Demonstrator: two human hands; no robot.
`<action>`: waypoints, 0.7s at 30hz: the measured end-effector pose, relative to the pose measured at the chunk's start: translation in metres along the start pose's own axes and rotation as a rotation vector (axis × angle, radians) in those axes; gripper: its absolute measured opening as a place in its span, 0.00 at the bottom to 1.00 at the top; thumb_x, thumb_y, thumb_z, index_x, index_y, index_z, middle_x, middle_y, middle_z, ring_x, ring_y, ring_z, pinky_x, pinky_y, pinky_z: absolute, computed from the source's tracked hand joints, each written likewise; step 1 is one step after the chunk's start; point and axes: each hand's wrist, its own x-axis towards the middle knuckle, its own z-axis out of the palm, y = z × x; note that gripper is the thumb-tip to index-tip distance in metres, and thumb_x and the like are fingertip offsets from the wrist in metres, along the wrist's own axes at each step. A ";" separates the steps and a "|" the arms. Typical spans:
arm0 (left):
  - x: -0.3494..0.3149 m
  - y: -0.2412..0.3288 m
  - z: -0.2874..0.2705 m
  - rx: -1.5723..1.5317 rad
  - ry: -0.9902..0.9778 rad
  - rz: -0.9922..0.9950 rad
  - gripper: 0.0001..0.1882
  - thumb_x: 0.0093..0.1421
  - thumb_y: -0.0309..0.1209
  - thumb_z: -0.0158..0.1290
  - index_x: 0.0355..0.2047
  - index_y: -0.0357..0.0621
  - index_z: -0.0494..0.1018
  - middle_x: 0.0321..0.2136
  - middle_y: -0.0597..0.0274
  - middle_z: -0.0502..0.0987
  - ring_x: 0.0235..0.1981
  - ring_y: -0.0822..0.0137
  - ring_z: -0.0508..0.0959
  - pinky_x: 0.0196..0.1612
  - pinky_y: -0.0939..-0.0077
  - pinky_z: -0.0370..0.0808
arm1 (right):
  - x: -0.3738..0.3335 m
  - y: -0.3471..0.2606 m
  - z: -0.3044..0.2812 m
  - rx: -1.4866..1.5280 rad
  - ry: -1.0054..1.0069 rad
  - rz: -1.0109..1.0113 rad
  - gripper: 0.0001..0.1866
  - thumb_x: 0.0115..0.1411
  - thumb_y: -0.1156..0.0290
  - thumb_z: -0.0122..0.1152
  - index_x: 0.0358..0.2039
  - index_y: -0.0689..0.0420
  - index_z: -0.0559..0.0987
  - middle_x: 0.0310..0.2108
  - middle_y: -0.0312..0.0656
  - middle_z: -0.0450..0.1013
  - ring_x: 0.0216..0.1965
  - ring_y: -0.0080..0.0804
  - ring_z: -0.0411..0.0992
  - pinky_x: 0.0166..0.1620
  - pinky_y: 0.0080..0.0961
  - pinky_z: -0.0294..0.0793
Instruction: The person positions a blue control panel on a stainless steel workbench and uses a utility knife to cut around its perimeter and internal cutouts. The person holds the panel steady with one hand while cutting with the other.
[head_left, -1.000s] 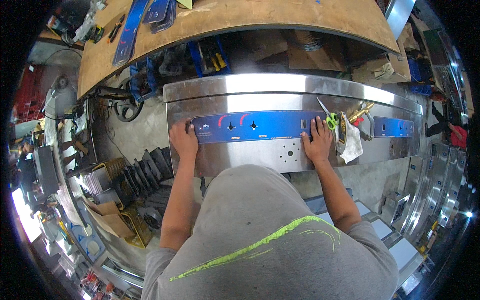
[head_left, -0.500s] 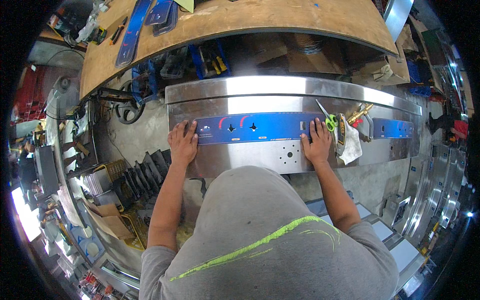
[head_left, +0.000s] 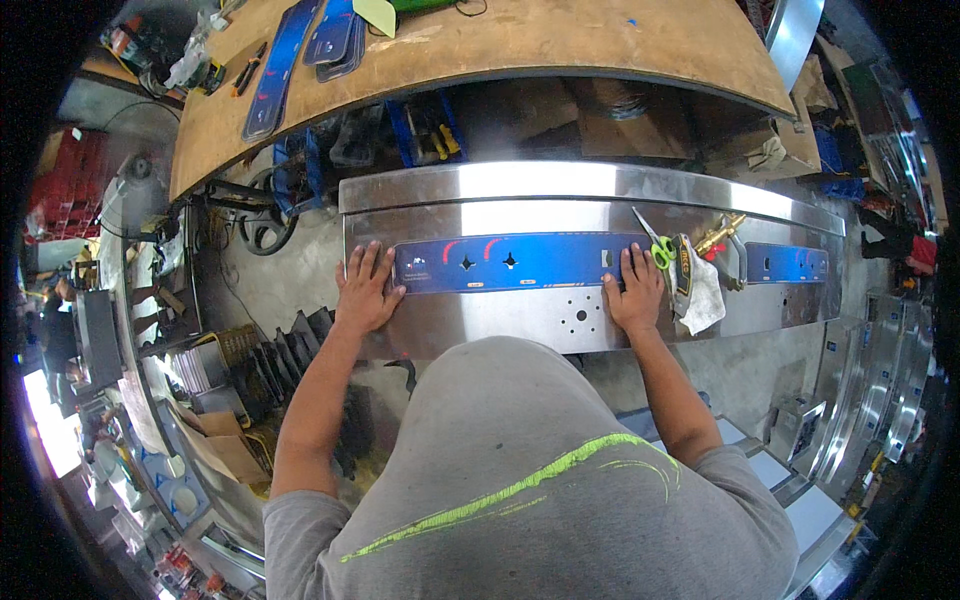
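A long blue panel overlay (head_left: 560, 262) with cut-outs and red arc marks lies along a stainless steel panel (head_left: 500, 325). At the overlay's left end my left hand (head_left: 368, 288) rests flat on the steel, fingers spread, thumb by the edge. My right hand (head_left: 634, 290) lies flat over the overlay's right end with its fingers apart. Just right of it are green-handled scissors (head_left: 660, 248), a yellow-and-black tool (head_left: 683, 268), a white cloth (head_left: 705, 300) and a brass fitting (head_left: 718, 236). A second blue overlay (head_left: 785, 264) sits farther right on the same steel.
Beyond the steel stands a wooden table (head_left: 560, 45) holding more blue overlays (head_left: 283, 70) and pliers (head_left: 248, 70). Blue bins (head_left: 425, 125) and cardboard are under it. Dark metal parts (head_left: 290, 350) and an opened carton (head_left: 215, 440) stand at the left.
My left hand has shifted slightly left and down, off the overlay's end onto the bare steel. My right hand stays about where it was. The whole view has shifted a little.
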 end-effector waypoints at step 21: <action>0.009 -0.024 0.028 -0.088 0.186 0.092 0.29 0.68 0.53 0.49 0.69 0.80 0.63 0.76 0.49 0.47 0.74 0.32 0.46 0.68 0.34 0.53 | -0.002 0.000 -0.001 -0.016 0.042 -0.028 0.33 0.64 0.48 0.57 0.64 0.56 0.74 0.69 0.47 0.63 0.70 0.52 0.58 0.68 0.54 0.54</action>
